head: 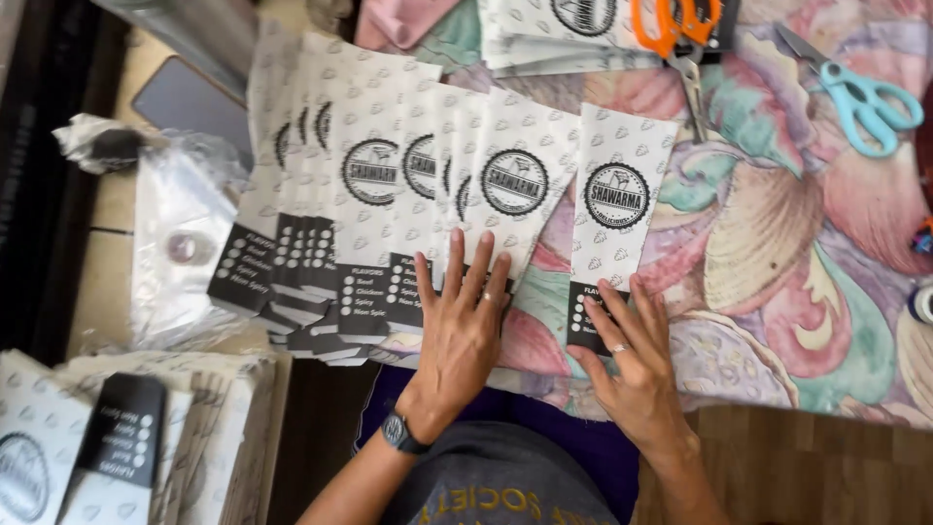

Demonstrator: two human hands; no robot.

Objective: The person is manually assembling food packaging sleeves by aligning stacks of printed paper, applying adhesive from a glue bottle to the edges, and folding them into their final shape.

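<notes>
Several white paper sleeves [389, 185] with a round black emblem and a black end lie fanned in an overlapping row on a flowered cloth [777, 253]. My left hand [465, 316] rests flat, fingers spread, on the lower end of the rightmost sleeve of the fan [515, 185]. One separate sleeve [617, 194] lies just to the right, apart from the row. My right hand [627, 355] lies flat on its black lower end, fingers apart. Neither hand grips anything.
Orange scissors [675, 29] and light blue scissors [860, 97] lie at the top right. A clear plastic bag [180, 243] sits left of the fan. A stack of the same sleeves [126, 437] is at the bottom left. A tape roll [921, 301] peeks in at the right edge.
</notes>
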